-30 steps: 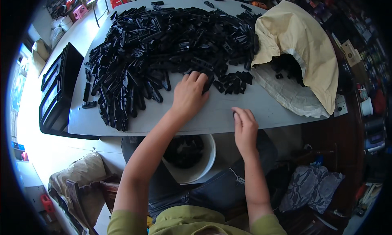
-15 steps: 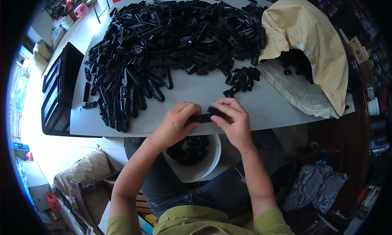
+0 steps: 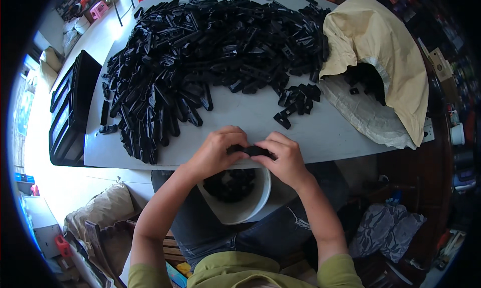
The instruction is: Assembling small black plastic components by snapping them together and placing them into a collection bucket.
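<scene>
Black plastic part, pinched at the near table edge above a white bucket, has the left hand gripping its left end and the right hand its right, with heaped black parts beyond and a tan sack farther right.

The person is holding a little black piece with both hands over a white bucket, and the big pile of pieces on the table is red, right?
Not quite. The head view shows the pile of pieces on the table is black, not red. The rest holds: the left hand and right hand hold a little black piece together over the white bucket.
</scene>
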Motion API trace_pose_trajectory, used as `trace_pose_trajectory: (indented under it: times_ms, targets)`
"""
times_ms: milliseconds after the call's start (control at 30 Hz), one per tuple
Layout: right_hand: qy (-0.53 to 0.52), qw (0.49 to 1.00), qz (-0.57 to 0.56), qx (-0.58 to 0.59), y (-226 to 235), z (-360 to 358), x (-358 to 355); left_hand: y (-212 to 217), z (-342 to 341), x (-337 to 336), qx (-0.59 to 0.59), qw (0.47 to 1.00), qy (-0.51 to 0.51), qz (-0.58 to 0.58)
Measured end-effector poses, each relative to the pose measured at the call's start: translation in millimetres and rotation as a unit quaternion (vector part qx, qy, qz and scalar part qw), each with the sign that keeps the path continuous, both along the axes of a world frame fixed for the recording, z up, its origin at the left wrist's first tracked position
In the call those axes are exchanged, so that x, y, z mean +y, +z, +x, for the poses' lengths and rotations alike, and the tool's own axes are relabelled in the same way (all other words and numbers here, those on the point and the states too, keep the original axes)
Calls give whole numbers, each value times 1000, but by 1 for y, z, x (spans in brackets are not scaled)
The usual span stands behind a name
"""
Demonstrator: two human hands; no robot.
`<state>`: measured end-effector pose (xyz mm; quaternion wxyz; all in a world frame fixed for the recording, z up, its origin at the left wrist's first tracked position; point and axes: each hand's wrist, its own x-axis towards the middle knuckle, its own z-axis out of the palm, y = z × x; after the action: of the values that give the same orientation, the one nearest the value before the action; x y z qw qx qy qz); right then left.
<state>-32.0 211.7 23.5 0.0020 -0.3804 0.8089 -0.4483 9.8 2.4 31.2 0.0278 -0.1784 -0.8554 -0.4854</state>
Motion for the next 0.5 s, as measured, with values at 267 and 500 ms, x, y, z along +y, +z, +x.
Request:
trace_pose_trajectory:
  times_ms: [267,500]
  targets:
    - [-194,959,128,163,1,-20,3,9,-65,10,137,955,218,-148]
    - [-164,958,-173,-162,-5,-16,11,-3,-86,22,149,933,222,-241]
